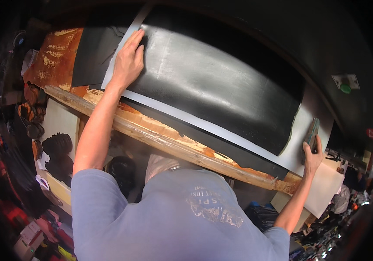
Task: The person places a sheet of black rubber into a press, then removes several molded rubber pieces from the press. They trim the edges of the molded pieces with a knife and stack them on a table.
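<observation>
A glossy black sheet (212,95), perhaps leather or rubber, lies over a larger pale grey sheet (195,124) whose borders show along its near, left and right sides. My left hand (129,61) rests flat at the black sheet's left edge, fingers stretched out and pointing away from me, holding nothing. On the right, my right hand (312,155) has its fingers and thumb closed round a narrow, greenish-brown strip-like tool (313,130), seen nearly edge-on above the pale sheet. Its exact kind I cannot make out.
A worn wooden beam (169,145) edges the bench on my side. Dark machinery with a green button (345,88) overhangs the far right. At the left stand a scuffed brown board (55,56) and a pale shelf (60,119) with dark pieces. Pale sheets (325,185) hang at the right.
</observation>
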The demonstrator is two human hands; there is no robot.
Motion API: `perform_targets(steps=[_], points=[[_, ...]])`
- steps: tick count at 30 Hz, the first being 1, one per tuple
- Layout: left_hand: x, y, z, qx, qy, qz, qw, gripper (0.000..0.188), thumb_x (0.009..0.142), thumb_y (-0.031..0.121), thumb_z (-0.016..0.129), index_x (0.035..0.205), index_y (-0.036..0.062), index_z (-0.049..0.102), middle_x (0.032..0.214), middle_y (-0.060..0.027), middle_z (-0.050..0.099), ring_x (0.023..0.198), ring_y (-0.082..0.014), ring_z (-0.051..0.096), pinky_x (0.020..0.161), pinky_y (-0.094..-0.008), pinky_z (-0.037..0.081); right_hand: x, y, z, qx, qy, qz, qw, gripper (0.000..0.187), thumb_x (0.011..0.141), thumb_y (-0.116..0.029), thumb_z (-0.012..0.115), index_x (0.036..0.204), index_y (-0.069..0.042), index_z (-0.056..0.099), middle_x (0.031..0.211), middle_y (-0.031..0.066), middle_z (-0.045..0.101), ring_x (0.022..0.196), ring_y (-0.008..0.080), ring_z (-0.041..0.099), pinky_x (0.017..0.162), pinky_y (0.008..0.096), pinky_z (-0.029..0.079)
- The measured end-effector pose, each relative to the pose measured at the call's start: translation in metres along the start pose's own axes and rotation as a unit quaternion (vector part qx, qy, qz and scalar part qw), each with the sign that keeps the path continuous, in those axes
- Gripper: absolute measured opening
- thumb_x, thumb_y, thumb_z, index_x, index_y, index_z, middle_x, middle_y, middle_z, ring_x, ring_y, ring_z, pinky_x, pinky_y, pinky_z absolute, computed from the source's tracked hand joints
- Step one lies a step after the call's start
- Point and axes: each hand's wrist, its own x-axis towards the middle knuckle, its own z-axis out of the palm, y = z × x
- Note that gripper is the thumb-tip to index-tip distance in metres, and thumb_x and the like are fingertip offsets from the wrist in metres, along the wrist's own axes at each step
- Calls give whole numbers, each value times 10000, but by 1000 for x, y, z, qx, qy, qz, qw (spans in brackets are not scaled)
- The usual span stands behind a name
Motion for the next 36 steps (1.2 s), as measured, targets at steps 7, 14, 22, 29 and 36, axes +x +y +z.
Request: perform_targets(steps=[7,14,22,29,36], points=[[2,-7,-10,-197,44,-158,967,402,1064,147,507,1427,12,617,1427,-175,655,1346,-281,612,1136,-358,458,-72,-177,93,293,-64,37,953,755,808,-113,844,1502,-10,565,1276,126,684,1094,186,666,938,319,540],[8,-11,-14,-392,92,-224,888,399,1118,156,436,1442,-23,588,1449,-148,628,1357,-232,588,1152,-327,444,-85,-372,275,144,-75,-135,978,772,716,-376,850,1370,-21,645,1538,297,430,1410,467,438,1122,568,436],[-26,-26,-69,-127,-103,-37,986,481,995,-7,555,1476,-16,550,1463,-222,602,1435,-417,504,1198,-490,396,-63,-364,282,-39,-185,-339,922,1100,595,-329,994,1561,-144,503,1677,273,295,1497,461,369,1207,548,359],[-43,-35,-55,-92,-90,3,992,563,961,-71,577,1515,-28,489,1369,-222,664,1451,-434,483,1189,-567,398,-98,-389,333,41,-50,-303,951,833,596,-234,926,1343,22,662,1546,421,372,1315,520,486,1092,562,466],[-40,-37,-57,-94,-94,-9,991,585,954,-107,552,1529,-46,462,1391,-216,655,1474,-421,456,1186,-520,421,-109,-427,369,53,19,-260,964,790,628,-243,897,1325,15,633,1534,410,362,1265,538,483,1051,586,450]])
